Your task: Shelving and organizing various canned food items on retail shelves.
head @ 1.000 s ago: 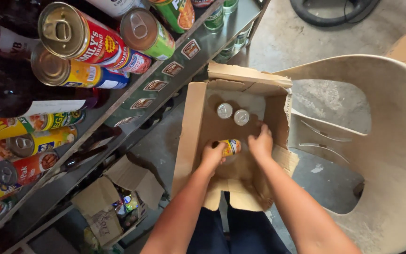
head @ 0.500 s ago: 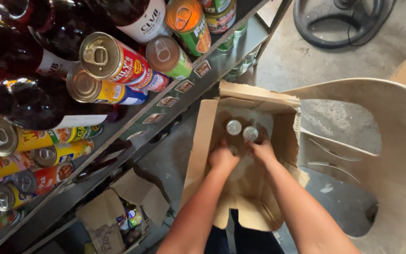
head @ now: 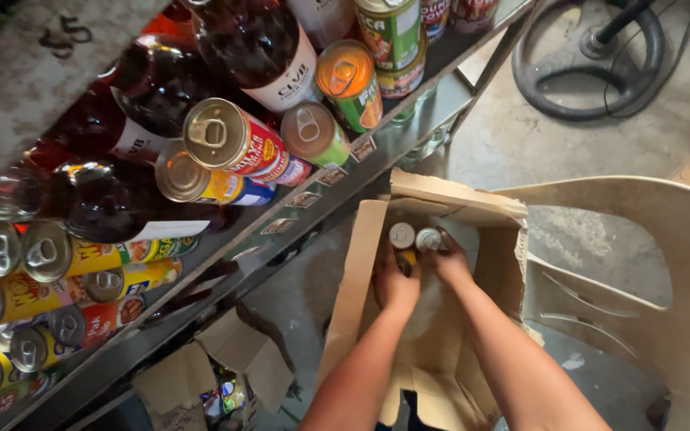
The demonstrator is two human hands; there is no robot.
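cardboard box (head: 358, 279), open, on a plastic chair (head: 664, 263): two cans (head: 414, 238) upright at its far end. left hand (head: 395, 283) wrapped around one can; right hand (head: 449, 259) touching the other, hold unclear. beside it: metal shelf (head: 377, 156) of cans and dark bottles (head: 241, 40).

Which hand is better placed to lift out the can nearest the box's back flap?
Probably the left hand: it sits right under the left can in the cardboard box, while the right hand is beside the other.

Cans (head: 414, 238) in box (head: 361, 279); box on chair (head: 640, 263); shelf (head: 297, 215) left.
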